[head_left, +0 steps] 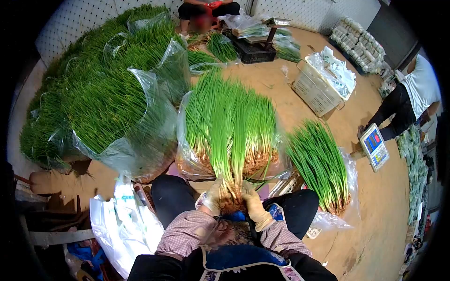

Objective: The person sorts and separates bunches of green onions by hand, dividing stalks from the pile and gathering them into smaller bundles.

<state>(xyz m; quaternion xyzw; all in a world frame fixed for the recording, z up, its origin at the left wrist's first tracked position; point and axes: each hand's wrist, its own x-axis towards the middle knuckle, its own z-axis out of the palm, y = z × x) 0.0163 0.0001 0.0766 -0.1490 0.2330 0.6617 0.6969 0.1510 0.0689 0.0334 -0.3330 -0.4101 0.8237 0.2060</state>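
Observation:
My left hand (213, 195), in a pale glove, is closed around the lower stems of a bunch of green onions (226, 154). On the other side, my gloved right hand (255, 206) grips the same bunch near its brown roots, its fingertips partly hidden by the stems. The leaves point away from me over a larger pile of green onions (262, 117), which lies on a clear plastic bag (184, 161) in front of my knees. To my right, another pile of green onions (318, 164) rests on plastic sheeting.
Tall plastic bags of green onions (108, 103) crowd the left. White plastic bags (124, 220) lie by my left knee. A platform scale (248, 49), a crate (316, 89) and a digital scale (374, 147) stand farther out. One person (208, 9) sits ahead; another (408, 98) bends at right.

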